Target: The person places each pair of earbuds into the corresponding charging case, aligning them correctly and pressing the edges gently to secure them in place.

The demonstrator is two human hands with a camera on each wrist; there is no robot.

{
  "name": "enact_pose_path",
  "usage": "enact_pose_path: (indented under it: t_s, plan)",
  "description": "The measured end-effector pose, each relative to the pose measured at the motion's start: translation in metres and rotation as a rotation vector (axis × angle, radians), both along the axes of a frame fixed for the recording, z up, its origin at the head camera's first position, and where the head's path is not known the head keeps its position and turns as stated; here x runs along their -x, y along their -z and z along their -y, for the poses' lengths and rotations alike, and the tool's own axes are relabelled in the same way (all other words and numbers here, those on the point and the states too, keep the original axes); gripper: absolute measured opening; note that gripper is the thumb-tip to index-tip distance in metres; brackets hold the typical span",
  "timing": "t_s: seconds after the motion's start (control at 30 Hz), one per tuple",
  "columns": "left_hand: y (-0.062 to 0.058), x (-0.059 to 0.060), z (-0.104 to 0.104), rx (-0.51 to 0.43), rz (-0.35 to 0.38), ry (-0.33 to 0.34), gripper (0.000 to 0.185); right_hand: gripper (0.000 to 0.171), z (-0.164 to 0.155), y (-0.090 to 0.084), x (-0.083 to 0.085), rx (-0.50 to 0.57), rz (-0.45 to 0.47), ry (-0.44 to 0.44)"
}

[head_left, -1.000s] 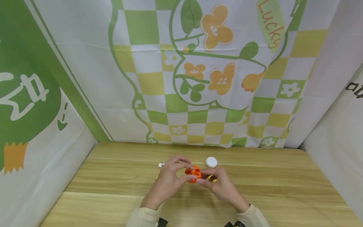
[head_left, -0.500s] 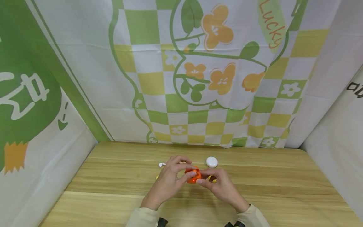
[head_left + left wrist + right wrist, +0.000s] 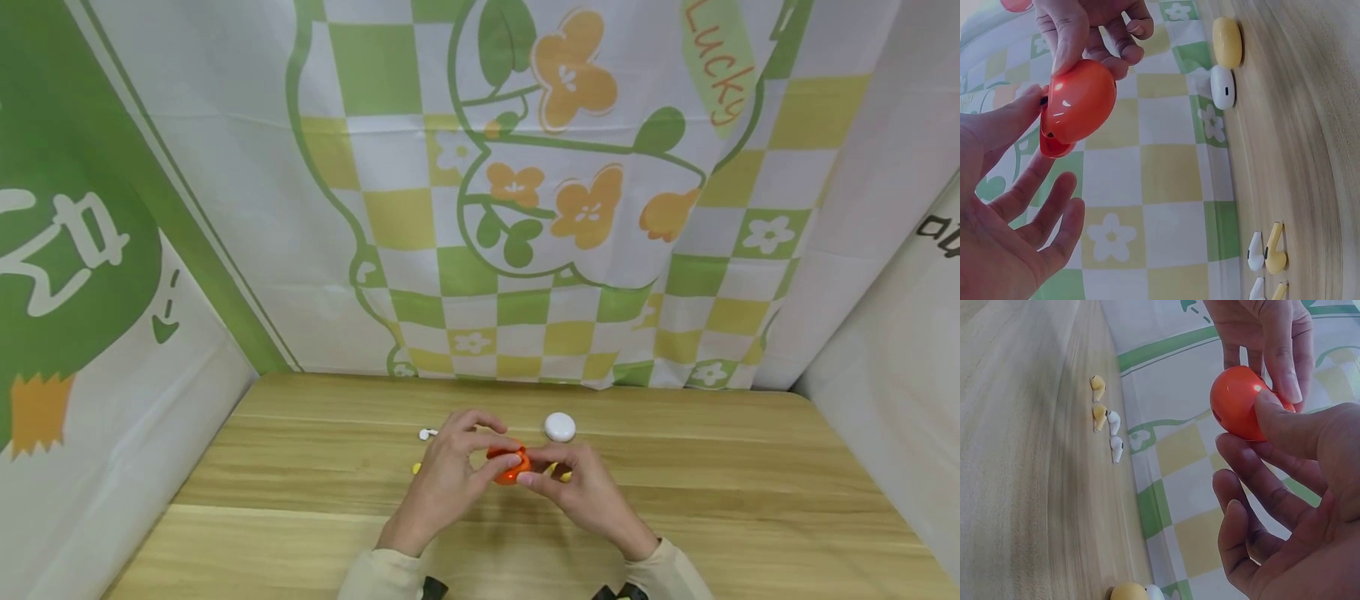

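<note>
Pale wooden surface (image 3: pixel 300 492) before a green-checked floral cloth backdrop (image 3: pixel 525 208); mid-surface, both hands' fingers (image 3: pixel 504 469) pinch a glossy orange rounded plastic case (image 3: pixel 510 464), seemingly slightly open.

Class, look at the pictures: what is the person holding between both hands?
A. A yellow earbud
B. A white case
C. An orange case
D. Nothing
C: the left hand and right hand both grip the orange case above the table, while the white case lies apart on the wood.
</note>
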State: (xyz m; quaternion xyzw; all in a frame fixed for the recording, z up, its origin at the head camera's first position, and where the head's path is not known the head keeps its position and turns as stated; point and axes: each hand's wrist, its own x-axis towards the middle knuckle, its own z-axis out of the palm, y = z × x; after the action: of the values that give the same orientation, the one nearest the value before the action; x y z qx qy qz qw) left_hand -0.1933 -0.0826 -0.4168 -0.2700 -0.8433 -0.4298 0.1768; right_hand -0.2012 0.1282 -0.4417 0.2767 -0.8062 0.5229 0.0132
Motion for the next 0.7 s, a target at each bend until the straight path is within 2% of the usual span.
enact_pose_path:
  t_s: [0.37, 0.57, 0.7]
  plan:
    - [-0.001, -0.001, -0.001, -0.001, 0.006, -0.014, 0.010, 0.017, 0.001, 0.000, 0.000, 0.008, -0.025, 0.004]
    - [-0.004, 0.000, 0.005, -0.054, 0.068, -0.021, 0.009, 0.020, -0.001, 0.000, 0.002, 0.001, 0.002, 0.030]
    - [-0.003, 0.003, 0.009, -0.112, 0.117, -0.050, 0.012, 0.021, -0.003, 0.000, 0.003, 0.006, 0.016, 0.063]
